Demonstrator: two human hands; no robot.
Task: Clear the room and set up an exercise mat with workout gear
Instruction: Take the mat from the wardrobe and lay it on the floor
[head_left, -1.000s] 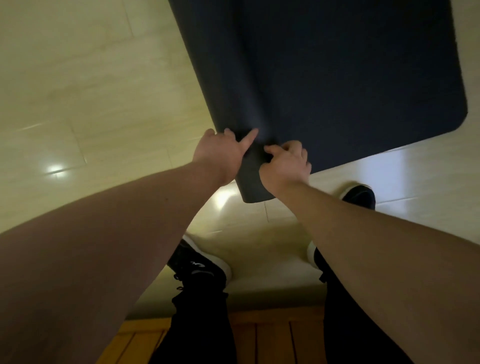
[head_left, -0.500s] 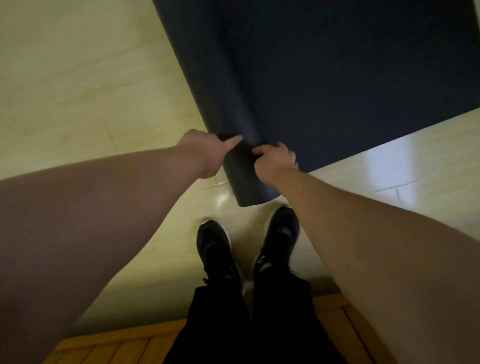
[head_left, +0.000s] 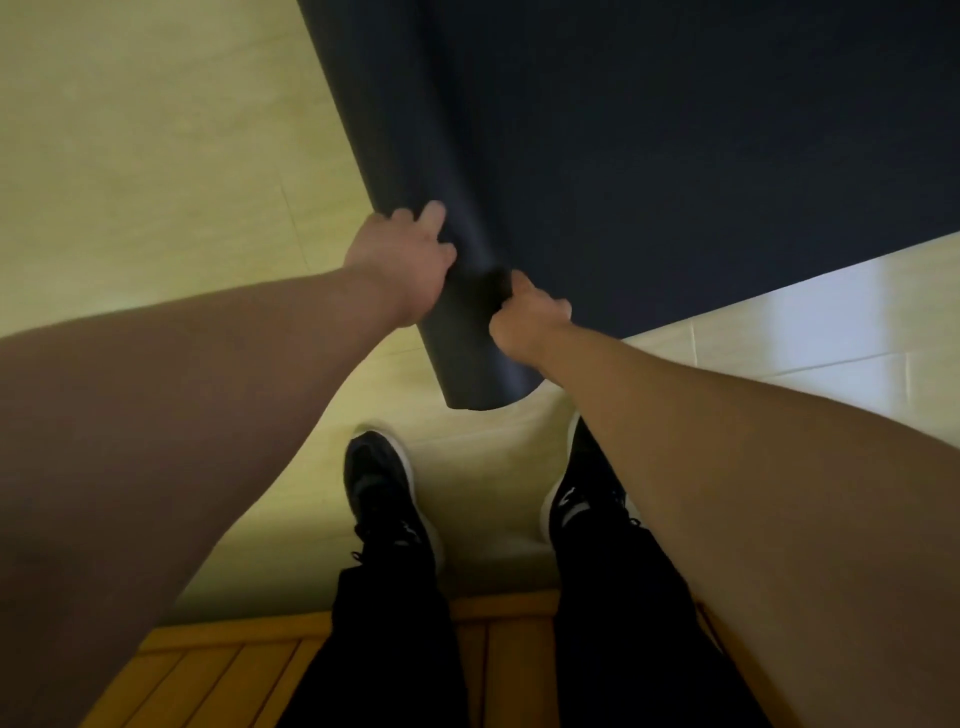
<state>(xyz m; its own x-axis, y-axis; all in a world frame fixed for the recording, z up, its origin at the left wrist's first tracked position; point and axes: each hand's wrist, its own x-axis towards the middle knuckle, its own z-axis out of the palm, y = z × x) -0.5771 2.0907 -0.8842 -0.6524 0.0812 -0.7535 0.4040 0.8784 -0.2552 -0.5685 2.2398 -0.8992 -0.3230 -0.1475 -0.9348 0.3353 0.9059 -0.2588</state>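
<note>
Gripping the rolled end of the dark exercise mat (head_left: 649, 156): left hand (head_left: 402, 265) clamped on the roll's left side, right hand (head_left: 527, 317) pinching its right. Mat spreads beyond both hands over the pale tile floor (head_left: 156, 156); black shoes (head_left: 384, 493) sit below.

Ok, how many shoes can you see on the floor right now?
2. The left shoe stands on the pale floor below the rolled mat; the right shoe is beside it, partly hidden by the right forearm.
</note>
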